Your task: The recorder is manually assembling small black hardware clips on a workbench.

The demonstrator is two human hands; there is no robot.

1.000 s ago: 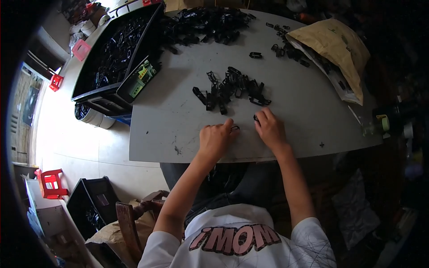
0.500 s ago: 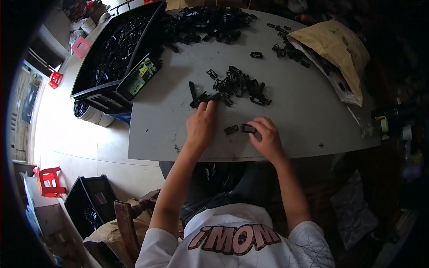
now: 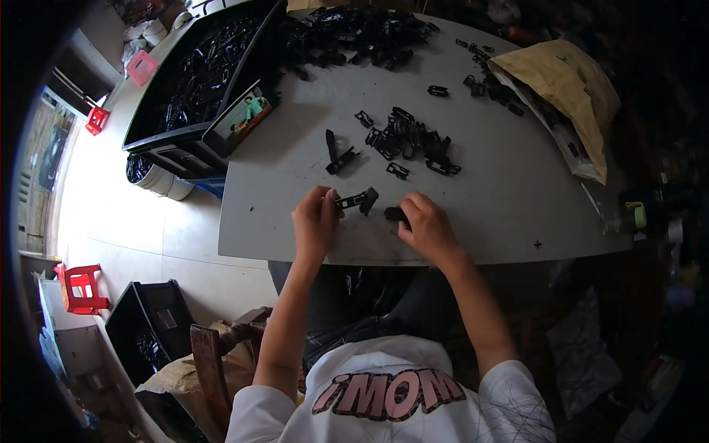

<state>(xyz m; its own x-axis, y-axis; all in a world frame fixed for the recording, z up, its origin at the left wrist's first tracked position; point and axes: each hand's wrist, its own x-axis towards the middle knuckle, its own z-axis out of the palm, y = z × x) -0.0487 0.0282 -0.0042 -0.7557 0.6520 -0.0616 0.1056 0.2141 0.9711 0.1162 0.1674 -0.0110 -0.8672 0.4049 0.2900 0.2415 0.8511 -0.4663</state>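
Note:
My left hand (image 3: 313, 226) is closed on one end of a long black hinged plastic piece (image 3: 353, 201), whose wider end points toward my right hand. Between the fingertips of my right hand (image 3: 430, 230) is a small black plastic frame (image 3: 396, 214), partly covered by the fingers. The two pieces are close but apart, over the near part of the table. Beyond my left hand lies another angled black piece (image 3: 338, 158). A heap of small black frames (image 3: 406, 134) sits farther on, with one loose frame (image 3: 397, 170) at its near side.
At the far left stands a big black crate (image 3: 166, 148) full of black parts, with a phone (image 3: 240, 122) leaning on it. A larger black heap (image 3: 354, 37) covers the table's far end. On the right lies a brown paper bag (image 3: 565, 81) beside scattered parts.
My left hand has drawn back toward me from the black parts, bringing the long hinged piece with it. My right hand has shifted slightly left and nearer, holding its small frame.

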